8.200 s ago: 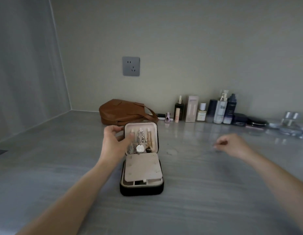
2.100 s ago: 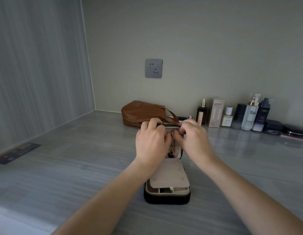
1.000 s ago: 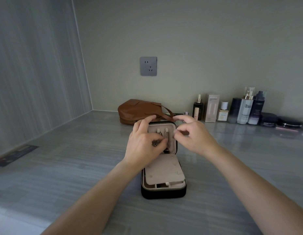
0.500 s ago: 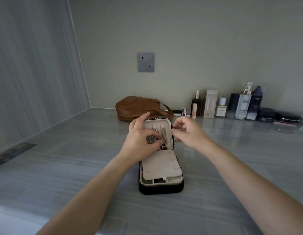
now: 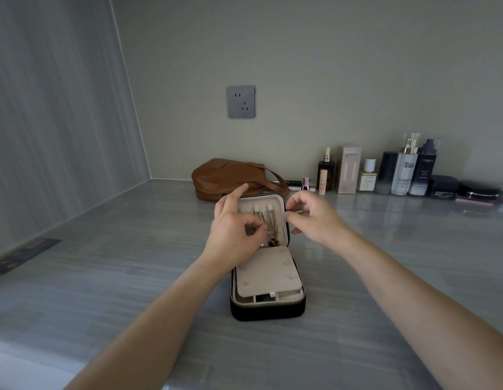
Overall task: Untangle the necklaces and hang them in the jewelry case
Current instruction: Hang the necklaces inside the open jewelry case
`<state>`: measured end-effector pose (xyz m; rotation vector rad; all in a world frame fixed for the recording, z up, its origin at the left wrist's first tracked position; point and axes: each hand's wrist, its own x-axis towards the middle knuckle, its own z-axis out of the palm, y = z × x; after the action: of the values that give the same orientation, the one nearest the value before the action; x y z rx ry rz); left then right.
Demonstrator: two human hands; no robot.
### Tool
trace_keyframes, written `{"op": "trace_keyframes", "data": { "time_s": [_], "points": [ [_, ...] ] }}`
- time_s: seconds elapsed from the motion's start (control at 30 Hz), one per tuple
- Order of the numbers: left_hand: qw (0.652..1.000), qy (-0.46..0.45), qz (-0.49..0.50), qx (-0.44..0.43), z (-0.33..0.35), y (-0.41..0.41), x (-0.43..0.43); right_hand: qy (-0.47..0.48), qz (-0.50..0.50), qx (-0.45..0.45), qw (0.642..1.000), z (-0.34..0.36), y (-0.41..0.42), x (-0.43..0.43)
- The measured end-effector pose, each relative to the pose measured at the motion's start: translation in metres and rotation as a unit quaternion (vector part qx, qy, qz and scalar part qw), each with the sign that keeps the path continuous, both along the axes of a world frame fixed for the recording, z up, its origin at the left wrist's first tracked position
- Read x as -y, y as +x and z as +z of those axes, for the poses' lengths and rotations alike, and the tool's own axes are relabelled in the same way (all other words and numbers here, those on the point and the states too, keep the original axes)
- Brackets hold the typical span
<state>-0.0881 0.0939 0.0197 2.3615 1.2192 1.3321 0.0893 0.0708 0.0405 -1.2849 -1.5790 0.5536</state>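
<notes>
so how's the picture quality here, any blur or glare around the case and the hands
head view: dim, flat light with no hard shadows; head view: the left hand and the necklaces it pinches are motion-blurred, while the jewelry case base stays sharp; head view: the glossy countertop softly mirrors the bottles; head view: the wide-angle lens stretches the frame's edges.

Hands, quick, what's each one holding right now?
Left hand: pinching the necklaces hanging in the jewelry case.
Right hand: curled beside the case; whether it holds anything cannot be told.
</notes>
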Motion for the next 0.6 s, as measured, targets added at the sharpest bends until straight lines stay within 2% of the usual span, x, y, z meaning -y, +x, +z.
{"op": "trace_keyframes", "data": {
  "time_s": [0.23, 0.33, 0.43, 0.53, 0.6],
  "points": [
    [0.999, 0.009, 0.014, -0.033, 0.001, -0.003, 0.001, -0.007, 0.001, 0.009, 1.000, 0.000, 0.001, 0.001],
    [1.000, -0.004, 0.002, -0.006, 0.004, -0.006, 0.002, -0.016, -0.004, 0.000, 1.000, -0.001, 0.001, 0.000],
    [0.986, -0.051, -0.023, 0.154, 0.011, -0.010, 0.002, -0.028, -0.001, -0.024, 0.999, -0.002, 0.002, -0.001],
    [0.924, -0.165, -0.053, 0.340, 0.012, -0.015, -0.006, -0.043, -0.001, -0.047, 0.998, -0.003, 0.001, -0.001],
    [0.883, -0.240, -0.074, 0.396, 0.010, -0.018, -0.013, -0.046, -0.012, -0.058, 0.997, -0.004, 0.003, -0.002]
  ]
}}
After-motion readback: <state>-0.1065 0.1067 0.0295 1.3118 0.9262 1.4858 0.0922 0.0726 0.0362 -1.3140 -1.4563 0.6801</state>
